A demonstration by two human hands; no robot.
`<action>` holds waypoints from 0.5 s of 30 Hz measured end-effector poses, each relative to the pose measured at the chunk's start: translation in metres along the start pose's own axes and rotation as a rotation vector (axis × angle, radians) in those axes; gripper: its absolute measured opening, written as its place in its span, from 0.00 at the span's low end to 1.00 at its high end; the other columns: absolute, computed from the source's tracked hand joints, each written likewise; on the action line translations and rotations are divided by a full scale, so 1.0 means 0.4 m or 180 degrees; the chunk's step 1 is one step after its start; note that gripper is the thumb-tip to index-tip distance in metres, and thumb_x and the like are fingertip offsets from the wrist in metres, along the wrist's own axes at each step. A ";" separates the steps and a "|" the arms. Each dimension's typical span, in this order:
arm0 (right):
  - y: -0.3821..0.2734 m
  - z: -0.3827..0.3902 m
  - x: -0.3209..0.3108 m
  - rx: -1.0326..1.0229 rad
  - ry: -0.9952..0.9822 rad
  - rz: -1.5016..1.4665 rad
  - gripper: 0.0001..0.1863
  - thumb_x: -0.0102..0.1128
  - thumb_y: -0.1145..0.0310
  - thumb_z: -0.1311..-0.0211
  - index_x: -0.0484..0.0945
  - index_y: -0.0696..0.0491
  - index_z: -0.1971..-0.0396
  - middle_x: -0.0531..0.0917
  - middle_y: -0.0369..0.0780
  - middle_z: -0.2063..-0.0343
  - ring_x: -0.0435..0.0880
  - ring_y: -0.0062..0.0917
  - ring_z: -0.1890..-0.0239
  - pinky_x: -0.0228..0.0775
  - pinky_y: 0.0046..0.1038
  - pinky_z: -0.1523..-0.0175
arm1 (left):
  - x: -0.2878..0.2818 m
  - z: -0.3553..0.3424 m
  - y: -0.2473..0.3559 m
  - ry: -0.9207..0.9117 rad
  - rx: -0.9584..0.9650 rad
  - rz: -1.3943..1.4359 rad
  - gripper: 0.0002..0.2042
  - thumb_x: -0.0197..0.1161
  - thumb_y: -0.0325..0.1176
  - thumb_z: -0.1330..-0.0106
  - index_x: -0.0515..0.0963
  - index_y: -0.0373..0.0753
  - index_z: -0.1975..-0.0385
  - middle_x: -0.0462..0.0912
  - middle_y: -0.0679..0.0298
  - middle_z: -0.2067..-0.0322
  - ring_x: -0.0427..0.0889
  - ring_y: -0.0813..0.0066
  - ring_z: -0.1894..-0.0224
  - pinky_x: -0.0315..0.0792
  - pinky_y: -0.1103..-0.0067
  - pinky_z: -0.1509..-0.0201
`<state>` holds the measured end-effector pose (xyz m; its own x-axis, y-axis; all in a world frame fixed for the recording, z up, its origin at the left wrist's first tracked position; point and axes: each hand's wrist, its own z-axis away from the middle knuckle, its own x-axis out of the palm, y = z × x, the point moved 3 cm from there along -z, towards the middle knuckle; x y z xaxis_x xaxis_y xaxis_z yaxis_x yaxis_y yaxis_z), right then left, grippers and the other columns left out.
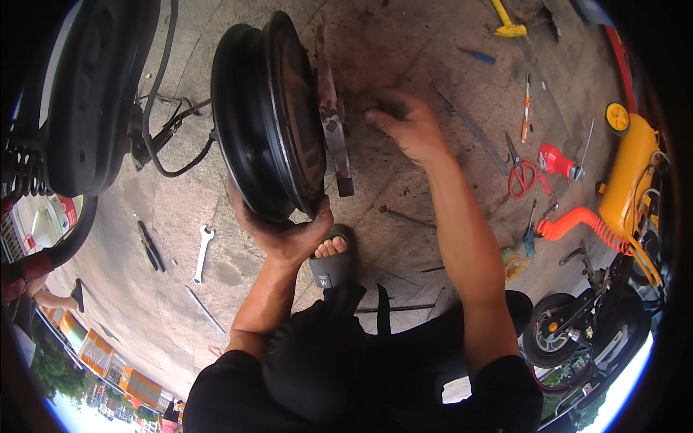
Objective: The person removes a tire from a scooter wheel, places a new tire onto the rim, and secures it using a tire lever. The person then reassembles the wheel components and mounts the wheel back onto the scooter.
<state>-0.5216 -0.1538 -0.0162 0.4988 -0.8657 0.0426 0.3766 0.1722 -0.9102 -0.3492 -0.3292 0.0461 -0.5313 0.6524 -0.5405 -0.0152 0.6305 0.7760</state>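
A black wheel rim with a hub [249, 123] stands on edge in front of me, my left hand [292, 234] gripping its lower part. Close along its right face is a worn, flat metal bar [333, 141], upright in the picture and stained. My right hand [404, 123] is just right of the bar, loosely curled with thumb and fingers apart and nothing visible in them; some fingertips are dark and hard to make out. My sandalled foot [328, 256] is below the rim.
Pliers [149, 245], a wrench [202, 252], scissors [520, 177], a yellow hammer [509, 29] and other tools lie around. A yellow compressor [624, 184] with an orange hose stands right, near a two-wheeler [548, 325]. A black seat [86, 94] and another person's foot [76, 296] are left.
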 end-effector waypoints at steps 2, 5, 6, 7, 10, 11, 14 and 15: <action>-0.006 -0.012 0.019 0.0032 -0.0275 -0.0108 0.19 0.65 0.76 0.41 0.77 0.59 0.48 0.83 0.41 0.52 0.79 0.23 0.49 0.71 0.25 0.45 | 0.000 0.001 0.001 -0.0007 0.0004 -0.0022 0.56 0.78 0.30 0.61 0.45 0.34 0.31 0.56 0.44 0.37 0.61 0.52 0.34 0.63 0.64 0.34; -0.005 -0.002 0.027 0.0036 -0.0184 -0.0526 0.21 0.62 0.76 0.39 0.74 0.59 0.44 0.82 0.42 0.51 0.79 0.25 0.49 0.71 0.26 0.44 | 0.002 0.006 -0.002 0.0039 -0.0047 0.0023 0.55 0.78 0.31 0.61 0.46 0.34 0.32 0.56 0.45 0.36 0.60 0.51 0.33 0.61 0.64 0.33; 0.007 0.005 0.020 0.0309 0.0103 -0.0496 0.20 0.58 0.77 0.38 0.74 0.59 0.45 0.82 0.42 0.51 0.80 0.25 0.50 0.71 0.26 0.45 | 0.004 0.007 -0.006 0.0026 -0.0133 0.0079 0.55 0.78 0.31 0.61 0.47 0.34 0.32 0.56 0.45 0.36 0.60 0.50 0.33 0.61 0.63 0.33; 0.018 0.018 0.011 0.0490 0.0354 -0.0531 0.19 0.55 0.79 0.37 0.75 0.60 0.45 0.82 0.43 0.52 0.81 0.26 0.51 0.72 0.27 0.45 | 0.006 0.009 -0.010 0.0068 -0.0198 0.0185 0.55 0.78 0.31 0.61 0.48 0.34 0.32 0.56 0.46 0.36 0.60 0.50 0.33 0.60 0.63 0.33; 0.046 0.053 -0.007 0.0826 0.0446 -0.0784 0.19 0.45 0.81 0.35 0.72 0.61 0.45 0.79 0.45 0.48 0.81 0.30 0.49 0.73 0.30 0.43 | 0.012 0.006 -0.020 0.0200 -0.0112 0.0392 0.53 0.78 0.33 0.61 0.52 0.34 0.33 0.59 0.45 0.37 0.59 0.47 0.33 0.58 0.61 0.32; 0.052 0.061 -0.011 0.0786 0.0497 -0.1011 0.18 0.45 0.81 0.35 0.72 0.61 0.46 0.79 0.45 0.48 0.81 0.31 0.48 0.73 0.32 0.43 | 0.012 0.003 -0.019 0.0127 0.0024 0.0319 0.52 0.78 0.33 0.61 0.53 0.35 0.33 0.59 0.44 0.38 0.59 0.45 0.33 0.57 0.60 0.32; 0.064 0.078 -0.017 0.0696 0.0552 -0.1298 0.16 0.45 0.81 0.34 0.75 0.61 0.49 0.81 0.46 0.51 0.80 0.32 0.47 0.73 0.32 0.43 | 0.006 -0.010 -0.019 0.0012 0.0125 0.0575 0.52 0.78 0.34 0.62 0.54 0.35 0.33 0.57 0.40 0.35 0.56 0.42 0.30 0.56 0.56 0.31; 0.070 0.080 -0.021 0.0784 0.0707 -0.1406 0.15 0.45 0.80 0.34 0.76 0.61 0.50 0.81 0.47 0.52 0.80 0.32 0.47 0.73 0.32 0.43 | 0.002 -0.011 -0.011 -0.0001 0.0269 0.0290 0.53 0.78 0.32 0.62 0.52 0.33 0.33 0.57 0.42 0.35 0.58 0.46 0.32 0.58 0.60 0.33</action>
<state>-0.4902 -0.1268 -0.0288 0.0852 -0.9543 0.2864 0.6975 -0.1481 -0.7011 -0.3534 -0.3333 0.0437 -0.5268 0.7087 -0.4692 0.1045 0.6018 0.7918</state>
